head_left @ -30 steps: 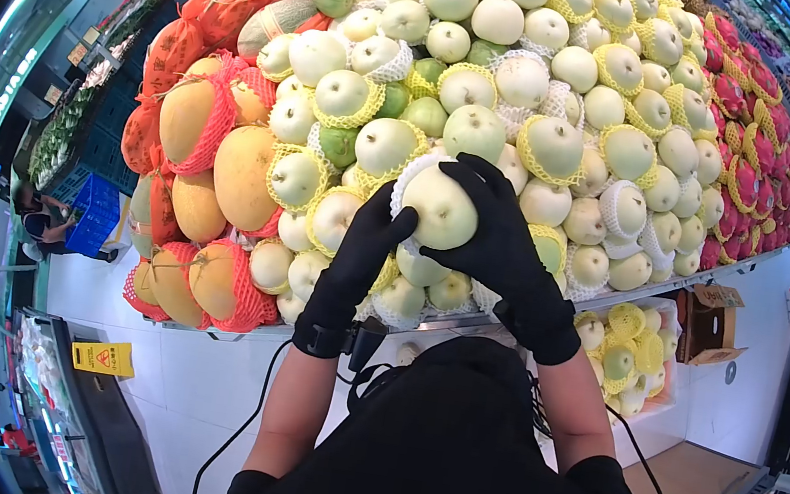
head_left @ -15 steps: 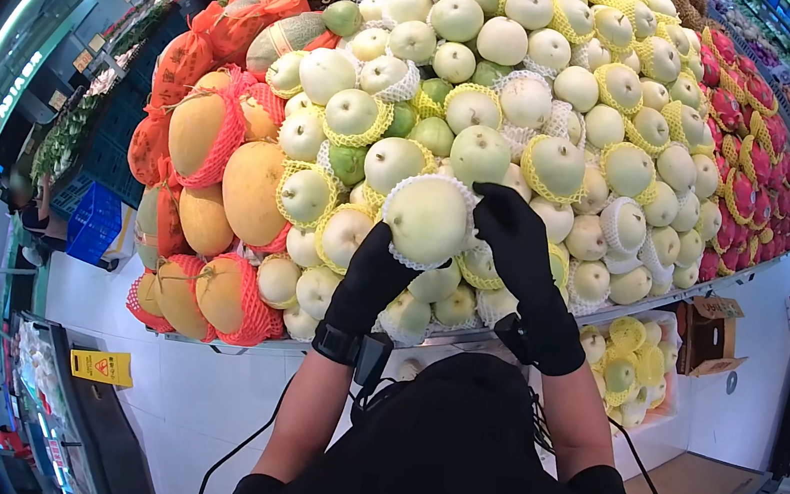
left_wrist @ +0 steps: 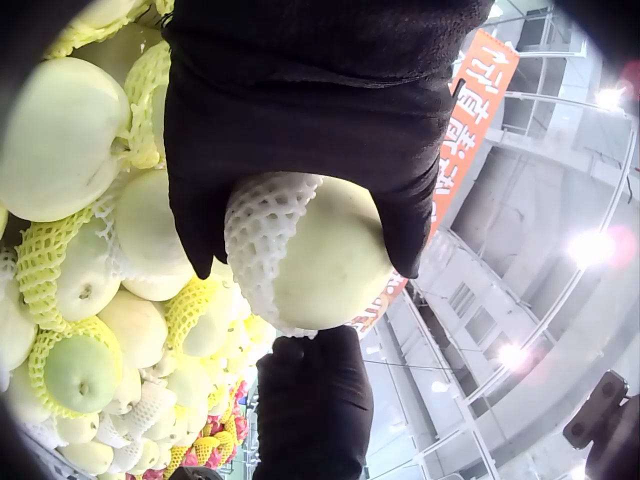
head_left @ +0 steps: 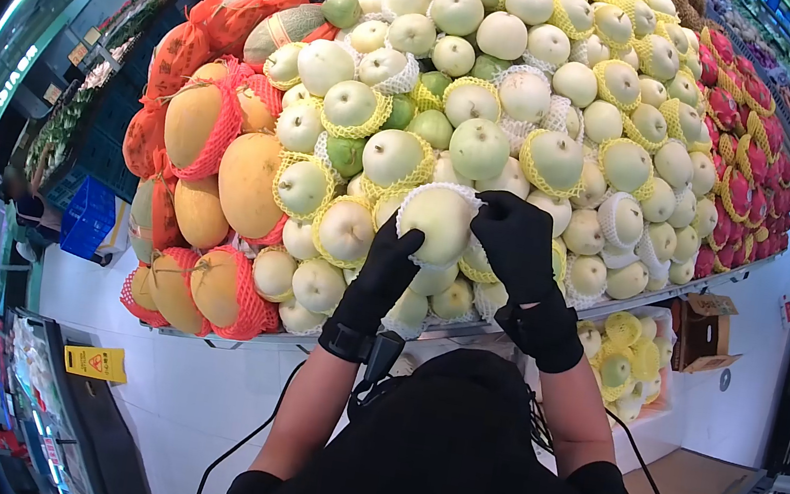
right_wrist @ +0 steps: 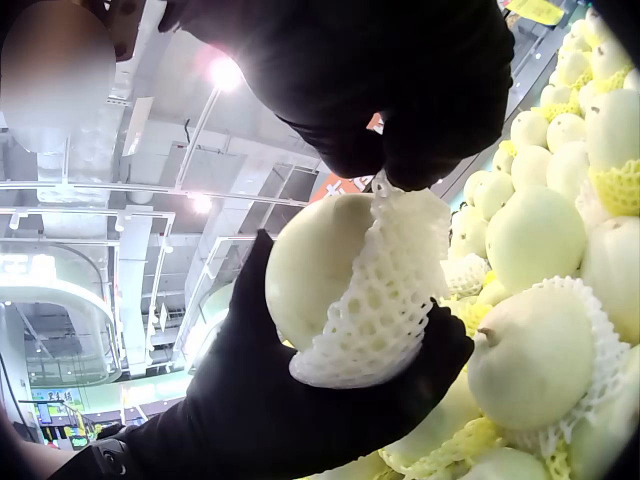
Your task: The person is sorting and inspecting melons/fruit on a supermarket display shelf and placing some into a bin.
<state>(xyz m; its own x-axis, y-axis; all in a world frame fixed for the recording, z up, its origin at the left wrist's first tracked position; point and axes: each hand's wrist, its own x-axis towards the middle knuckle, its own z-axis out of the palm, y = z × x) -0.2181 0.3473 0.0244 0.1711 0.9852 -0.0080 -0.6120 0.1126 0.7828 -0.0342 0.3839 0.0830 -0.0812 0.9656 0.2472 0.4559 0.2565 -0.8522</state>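
A pale green, smooth-skinned melon (head_left: 440, 225) is held over the front of the fruit pile, partly wrapped in a white foam net (right_wrist: 372, 310). My black-gloved left hand (head_left: 385, 274) grips it from below and the left, thumb on one side and fingers on the other. On the opposite side, my black-gloved right hand (head_left: 518, 249) pinches the net's upper edge between thumb and fingertips. The right wrist view shows the net pulled to a point there, with bare melon skin beside it. Close by lies another netted melon (right_wrist: 530, 362).
Pale melons in yellow and white nets cover the stand. Large orange-yellow melons (head_left: 249, 184) in red nets sit at its left, dragon fruit (head_left: 745, 185) at its right. Below the front edge are a box of netted melons (head_left: 623, 365) and an open cardboard box (head_left: 706, 333).
Both hands were around the melon at first. My right hand came off its right side and now pinches the net, while my left hand keeps hold and has turned the melon.
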